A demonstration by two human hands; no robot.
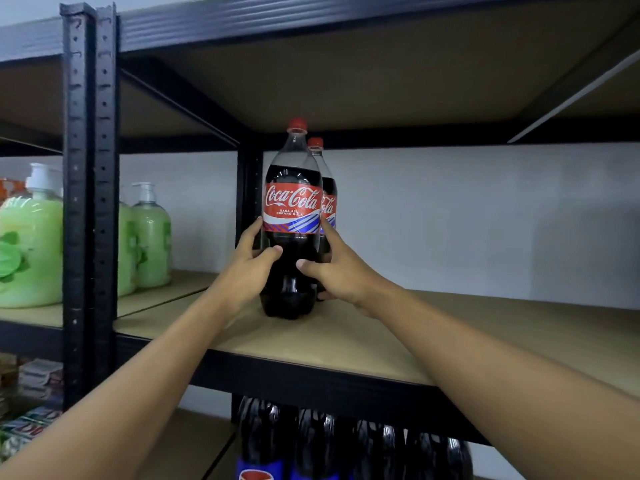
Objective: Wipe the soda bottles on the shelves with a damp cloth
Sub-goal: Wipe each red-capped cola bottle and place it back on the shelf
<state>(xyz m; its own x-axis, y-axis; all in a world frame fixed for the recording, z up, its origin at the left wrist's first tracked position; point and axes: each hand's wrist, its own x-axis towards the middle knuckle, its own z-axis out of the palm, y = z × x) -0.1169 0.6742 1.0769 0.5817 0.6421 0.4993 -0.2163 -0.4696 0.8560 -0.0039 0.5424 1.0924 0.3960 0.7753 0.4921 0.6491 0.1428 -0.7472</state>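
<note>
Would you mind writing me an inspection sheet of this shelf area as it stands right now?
Surface: tan shelf board in a black metal frame.
Job's things: front Coca-Cola bottle upright on the board; second Coca-Cola bottle close behind it; dark blue-labelled bottles on the shelf below; no cloth seen.
Clutter: green soap pump bottles in the left bay; packets lower left.
Grippers: left hand and right hand both grip the front bottle.
Cables: nothing seen.
Surroundings: pale wall behind.
</note>
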